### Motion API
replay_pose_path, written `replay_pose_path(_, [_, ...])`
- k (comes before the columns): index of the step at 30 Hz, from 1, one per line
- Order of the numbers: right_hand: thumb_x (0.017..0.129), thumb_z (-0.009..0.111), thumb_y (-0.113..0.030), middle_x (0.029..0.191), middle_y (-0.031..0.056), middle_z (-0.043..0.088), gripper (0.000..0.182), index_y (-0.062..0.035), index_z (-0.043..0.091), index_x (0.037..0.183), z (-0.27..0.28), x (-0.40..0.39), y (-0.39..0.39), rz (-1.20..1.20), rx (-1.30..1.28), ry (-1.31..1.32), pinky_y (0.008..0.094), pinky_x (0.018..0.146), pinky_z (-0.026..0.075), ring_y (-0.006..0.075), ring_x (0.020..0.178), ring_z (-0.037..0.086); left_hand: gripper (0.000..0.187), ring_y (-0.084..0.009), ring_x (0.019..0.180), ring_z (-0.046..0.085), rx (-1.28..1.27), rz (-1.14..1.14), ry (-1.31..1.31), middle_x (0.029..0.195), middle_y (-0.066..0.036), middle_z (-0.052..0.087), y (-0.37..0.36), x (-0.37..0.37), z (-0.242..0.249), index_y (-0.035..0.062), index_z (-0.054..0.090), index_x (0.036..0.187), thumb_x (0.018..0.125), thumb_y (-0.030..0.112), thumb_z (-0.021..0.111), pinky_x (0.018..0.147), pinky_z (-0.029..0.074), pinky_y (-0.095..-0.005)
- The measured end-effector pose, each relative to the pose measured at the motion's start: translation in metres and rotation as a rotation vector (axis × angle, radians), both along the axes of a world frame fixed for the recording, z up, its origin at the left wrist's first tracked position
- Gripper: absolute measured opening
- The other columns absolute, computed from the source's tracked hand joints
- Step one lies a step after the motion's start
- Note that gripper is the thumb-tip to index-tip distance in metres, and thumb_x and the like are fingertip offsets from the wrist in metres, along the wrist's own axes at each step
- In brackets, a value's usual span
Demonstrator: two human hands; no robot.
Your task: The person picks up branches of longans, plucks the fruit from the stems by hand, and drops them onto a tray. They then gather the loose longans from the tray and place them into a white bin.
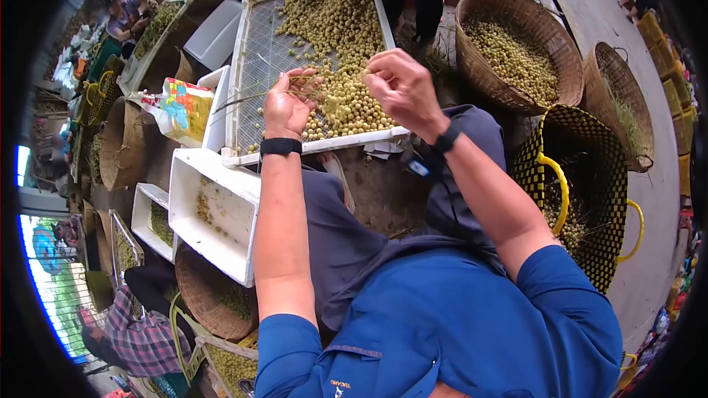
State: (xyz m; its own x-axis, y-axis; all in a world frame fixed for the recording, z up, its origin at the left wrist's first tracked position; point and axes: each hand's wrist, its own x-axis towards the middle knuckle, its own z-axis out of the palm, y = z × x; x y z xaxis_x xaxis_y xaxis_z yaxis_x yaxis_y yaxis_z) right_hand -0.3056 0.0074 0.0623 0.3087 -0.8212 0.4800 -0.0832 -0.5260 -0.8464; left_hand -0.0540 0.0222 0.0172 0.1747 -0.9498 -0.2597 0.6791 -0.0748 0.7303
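Fruit [332, 15] tan-yellow; tray [354, 140] white; basket [481, 77] brown; tote [612, 177] black-yellow check, handles [565, 191] yellow; shirt [442, 309] blue; trousers [332, 228] dark grey-blue; wristbands [280, 147] black; co-worker's shirt [151, 343] pinkish-dark plaid

Both bare arms reach forward, hands apart.
The left forearm [284, 228] points to 12 o'clock, its hand [284, 110] palm up, fingers loosely curved; between 2 and 3 o'clock from it, the right hand [403, 88] shows its back, fingers curled inward, elbow bent.
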Motion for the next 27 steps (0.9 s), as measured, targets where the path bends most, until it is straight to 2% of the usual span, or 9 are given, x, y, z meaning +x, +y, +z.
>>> replay_pose_path(3, [0.081,0.073,-0.022,0.122,0.0203,0.061,0.051,0.0015,0.059,0.124,-0.057,0.001,-0.026,-0.065,-0.146,0.499,0.0405,0.097,0.050,0.0323,0.111,0.062,0.040,-0.0375,0.105,0.063,0.060,0.019,0.045,0.118,-0.018,0.064,0.006,-0.007,0.011,0.0050,0.057,0.110,0.109,0.034,0.029,0.088,0.051,-0.0612])
replay_pose_path(5, [0.080,0.074,-0.028,0.136,0.0229,0.055,0.069,0.0015,0.051,0.137,-0.046,-0.003,-0.012,0.206,0.266,0.384,0.0412,0.108,0.042,0.0358,0.128,0.052,0.042,-0.0410,0.107,0.061,0.078,0.055,0.092,0.119,-0.020,0.062,0.012,-0.010,0.018,0.0028,0.055,0.108,0.109,0.034,0.027,0.091,0.049,-0.0646])
replay_pose_path(7, [0.082,0.076,-0.031,0.144,0.0226,0.050,0.075,0.0007,0.046,0.143,-0.051,-0.002,0.002,0.237,0.291,0.376,0.0383,0.109,0.041,0.0330,0.131,0.052,0.042,-0.0414,0.106,0.061,0.097,0.058,0.106,0.117,-0.021,0.062,0.018,-0.016,0.023,0.0027,0.054,0.106,0.109,0.035,0.028,0.091,0.049,-0.0650])
replay_pose_path(9, [0.087,0.075,-0.036,0.142,0.0203,0.053,0.075,0.0015,0.044,0.144,-0.054,0.007,0.011,0.446,0.706,-0.030,0.0366,0.109,0.041,0.0278,0.130,0.053,0.043,-0.0433,0.110,0.060,0.104,0.047,0.125,0.119,-0.022,0.062,0.019,-0.016,0.016,0.0016,0.053,0.104,0.109,0.035,0.028,0.094,0.048,-0.0657])
replay_pose_path(13, [0.097,0.066,-0.035,0.107,0.0057,0.066,0.051,-0.0012,0.056,0.134,-0.069,0.021,0.019,0.412,0.815,-0.127,0.0280,0.082,0.051,0.0125,0.097,0.061,0.043,-0.0459,0.112,0.060,0.101,0.075,0.143,0.120,-0.023,0.061,0.019,-0.039,0.014,0.0007,0.052,0.099,0.109,0.036,0.029,0.097,0.048,-0.0643])
replay_pose_path(17, [0.097,0.065,-0.033,0.082,0.0003,0.061,0.026,-0.0076,0.064,0.100,-0.066,0.021,0.030,0.450,1.085,-0.387,0.0255,0.051,0.046,0.0097,0.065,0.057,0.030,-0.0305,0.100,0.063,0.001,0.021,-0.123,0.114,-0.016,0.063,0.028,-0.055,0.003,0.0053,0.056,0.109,0.104,0.034,0.053,0.090,0.051,-0.0526])
replay_pose_path(18, [0.096,0.065,-0.030,0.076,-0.0003,0.058,0.022,-0.0086,0.061,0.093,-0.064,0.022,0.032,0.419,1.024,-0.380,0.0253,0.044,0.041,0.0090,0.054,0.053,0.029,-0.0205,0.091,0.063,0.030,-0.014,-0.190,0.110,-0.009,0.065,0.035,-0.061,0.006,0.0062,0.057,0.114,0.099,0.030,0.063,0.079,0.054,-0.0402])
replay_pose_path(22, [0.096,0.064,-0.024,0.079,0.0026,0.060,0.016,-0.0085,0.062,0.095,-0.058,0.016,0.023,0.475,1.073,-0.266,0.0258,0.048,0.048,0.0123,0.062,0.059,0.028,-0.0117,0.081,0.064,0.118,-0.083,-0.422,0.103,-0.004,0.066,0.041,-0.074,0.006,0.0049,0.060,0.112,0.094,0.023,0.071,0.060,0.051,-0.0217])
replay_pose_path(27, [0.094,0.064,-0.021,0.091,0.0051,0.065,0.016,-0.0068,0.065,0.102,-0.061,0.004,0.006,0.386,1.093,-0.287,0.0300,0.060,0.057,0.0159,0.076,0.064,0.023,-0.0101,0.072,0.060,0.071,-0.017,-0.432,0.089,-0.002,0.064,0.036,-0.080,0.018,0.0043,0.063,0.101,0.092,0.023,0.074,0.059,0.049,-0.0234])
